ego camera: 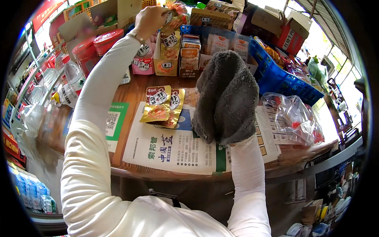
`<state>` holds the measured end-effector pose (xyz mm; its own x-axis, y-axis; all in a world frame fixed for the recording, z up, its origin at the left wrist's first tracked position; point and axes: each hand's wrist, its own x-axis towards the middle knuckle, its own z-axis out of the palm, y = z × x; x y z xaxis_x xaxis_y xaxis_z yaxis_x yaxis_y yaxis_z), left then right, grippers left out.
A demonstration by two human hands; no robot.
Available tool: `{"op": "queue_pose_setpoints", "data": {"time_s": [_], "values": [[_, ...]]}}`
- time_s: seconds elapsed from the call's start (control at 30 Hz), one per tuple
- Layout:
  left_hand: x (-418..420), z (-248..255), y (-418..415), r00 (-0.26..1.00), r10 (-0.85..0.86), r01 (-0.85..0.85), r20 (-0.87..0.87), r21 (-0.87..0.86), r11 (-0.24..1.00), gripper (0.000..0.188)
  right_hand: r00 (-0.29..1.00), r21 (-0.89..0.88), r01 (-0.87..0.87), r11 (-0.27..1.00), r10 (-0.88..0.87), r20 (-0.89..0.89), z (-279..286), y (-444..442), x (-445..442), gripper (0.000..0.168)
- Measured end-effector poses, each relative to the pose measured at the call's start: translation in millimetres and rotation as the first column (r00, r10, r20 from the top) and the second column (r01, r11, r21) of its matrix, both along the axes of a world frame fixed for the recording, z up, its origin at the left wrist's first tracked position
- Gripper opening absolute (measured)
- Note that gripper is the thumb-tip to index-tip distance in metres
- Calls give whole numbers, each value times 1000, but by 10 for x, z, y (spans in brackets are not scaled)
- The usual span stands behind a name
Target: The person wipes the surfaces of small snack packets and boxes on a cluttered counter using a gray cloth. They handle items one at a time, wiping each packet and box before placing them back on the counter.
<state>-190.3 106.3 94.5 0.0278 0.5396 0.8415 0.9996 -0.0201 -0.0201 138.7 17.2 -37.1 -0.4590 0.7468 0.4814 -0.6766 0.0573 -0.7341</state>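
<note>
My left hand [151, 21] reaches to the far side of the counter, its fingers closed on the top of a shiny snack packet [172, 22]. Below that packet stands an open cardboard display box [165, 67] with gold snack sachets in it. A dark grey fluffy cloth [226, 97] covers my right hand over the papers; the fingers are hidden inside or behind it. Between my arms, two gold-and-brown snack sachets [157, 103] lie overlapping on a printed sheet [183, 151] on the wooden counter [133, 81].
Pink and brown snack boxes [143, 66] line the back beside a blue plastic basket [288, 80] of packets. Red tubs [108, 40] and a plastic bottle [72, 71] stand at the left. A crumpled clear plastic bag [296, 118] lies at the right.
</note>
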Motion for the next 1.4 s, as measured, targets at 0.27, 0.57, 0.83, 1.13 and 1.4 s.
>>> {"op": "queue_pose_setpoints", "data": {"time_s": [0.27, 0.57, 0.83, 1.13, 1.4], "values": [[895, -795, -1401, 120, -420, 792, 899, 168, 586, 20, 974, -144, -225, 964, 224, -24, 70, -124, -252, 45], [1259, -1079, -1805, -407, -220, 896, 886, 434, 90, 58, 979, -78, -155, 985, 164, 118, 59, -237, -393, 51], [1130, -1067, -1676, 92, -693, 979, 716, 63, 194, 96, 978, -8, -123, 992, 123, 166, 10, -176, -304, 53], [1173, -1232, -1619, 134, -755, 937, 641, 165, 307, 82, 911, 418, -38, 908, -140, 387, 159, -396, -497, 53], [1095, -1098, -1666, -242, -239, 889, 940, 314, 334, 78, 925, 73, -61, 995, 28, 380, 73, -336, -456, 50]]}}
